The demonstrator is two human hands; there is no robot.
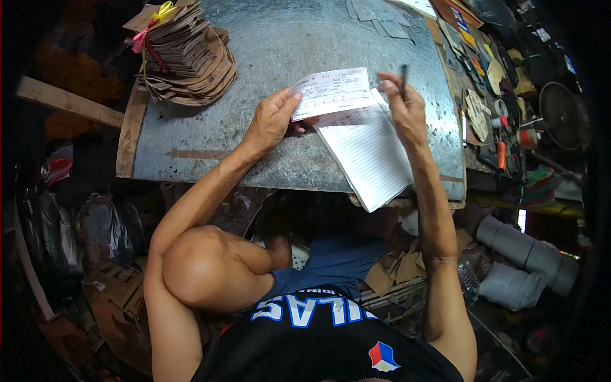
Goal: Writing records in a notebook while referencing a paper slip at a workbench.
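My left hand (272,119) grips the left end of a white paper slip (337,94), thumb on top and fingers underneath. The slip has printed lines and handwriting on it and is held above the metal-topped table. My right hand (406,109) is raised at the slip's right, its fingers closed around a dark pen (403,79) that points up. Below the slip lies an open ruled notebook (369,159), set at a slant with its near corner past the table's front edge. The slip and my right forearm cover parts of the notebook.
Bundled brown cut pieces (191,60), tied with yellow and pink strips, are stacked at the table's (210,137) far left. Flat grey pieces (382,18) lie at the back. Hand tools, including an orange-handled one (501,155), crowd the right side. Wrapped grey rolls (525,248) sit lower right.
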